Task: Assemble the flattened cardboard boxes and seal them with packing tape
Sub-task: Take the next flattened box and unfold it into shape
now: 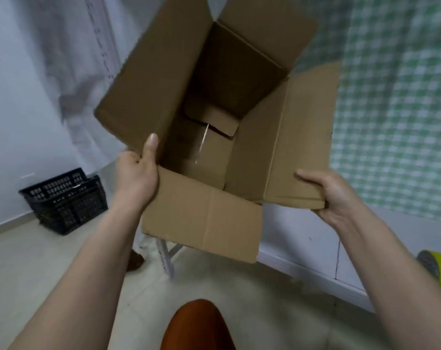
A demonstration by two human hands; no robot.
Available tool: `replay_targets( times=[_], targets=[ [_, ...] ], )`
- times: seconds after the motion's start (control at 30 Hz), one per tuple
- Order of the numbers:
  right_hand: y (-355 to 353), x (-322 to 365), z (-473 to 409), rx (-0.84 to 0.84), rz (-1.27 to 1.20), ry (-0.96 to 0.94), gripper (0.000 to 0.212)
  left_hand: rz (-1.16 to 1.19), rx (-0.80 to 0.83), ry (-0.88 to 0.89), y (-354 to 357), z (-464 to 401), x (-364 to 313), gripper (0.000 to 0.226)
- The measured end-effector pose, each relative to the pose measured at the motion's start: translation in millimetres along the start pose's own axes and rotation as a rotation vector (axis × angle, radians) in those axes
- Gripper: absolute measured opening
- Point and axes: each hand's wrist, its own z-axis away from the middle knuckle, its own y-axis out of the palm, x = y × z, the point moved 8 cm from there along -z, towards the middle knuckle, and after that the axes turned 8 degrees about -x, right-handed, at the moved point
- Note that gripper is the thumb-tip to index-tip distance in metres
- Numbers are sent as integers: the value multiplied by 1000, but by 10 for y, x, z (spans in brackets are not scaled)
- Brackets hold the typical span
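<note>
In the head view, in the air above the floor, we held the cardboard box open end toward us, its four flaps splayed. Our left hand pinched the left flap's corner, thumb on top; our right hand curled around the right flap's edge. We judged the far bottom folded shut. A yellow tape roll lay nearby; keeping the walls square mattered next.

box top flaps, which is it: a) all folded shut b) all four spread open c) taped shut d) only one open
b: the box has all four top flaps splayed outward so its inside shows; the left hand grips the left flap's corner and the right hand holds the right flap's edge, with no tape on the flaps.
</note>
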Motion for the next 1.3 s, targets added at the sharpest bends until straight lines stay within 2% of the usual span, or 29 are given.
replay_targets(
  times=[0.07, 0.2, 0.27, 0.37, 0.47, 0.57, 0.7, 0.87, 0.97, 1.03, 1.2, 1.3],
  targets=[
    [293, 40, 171, 116, -4, 12, 15, -22, -66, -41, -455, 56, 76, 44],
    [879, -209, 459, 330, 33, 97, 17, -101, -219, -112, -1384, 289, 259, 41],
    [1157, -463, 557, 439, 74, 154, 26, -156, -279, -126, -1827, 418, 417, 42],
    [1598, -940, 706, 588, 148, 242, 34, -183, -338, -251, -2376, 650, 879, 43],
    [1917, -1542, 805, 701, 384, 320, 31, -221, -415, -378, -2716, 937, 1479, 48],
    [2041, -2210, 733, 707, 749, 367, 22, -250, -400, -496, -2700, 1182, 2186, 52],
    [2021, -2970, 492, 635, 1016, 423, 15, -244, -377, -740, -2481, 1453, 3198, 50],
    [2027, -3679, 138, 618, 1161, 378, 19, -264, -362, -938, -2205, 1658, 4057, 47],
    [2106, -4048, -28, 654, 1222, 335, 19, -275, -369, -967, -2016, 1712, 4327, 35],
    [2099, -4289, -138, 658, 1266, 329, 20, -298, -383, -996, -1916, 1760, 4501, 35],
    [1874, -4916, -319, 624, 1325, 455, 36, -338, -276, -1192, -1735, 1937, 5145, 35],
    [1729, -5067, -366, 643, 1407, 463, 55, -286, -218, -1287, -1655, 2023, 5397, 39]
  ],
)
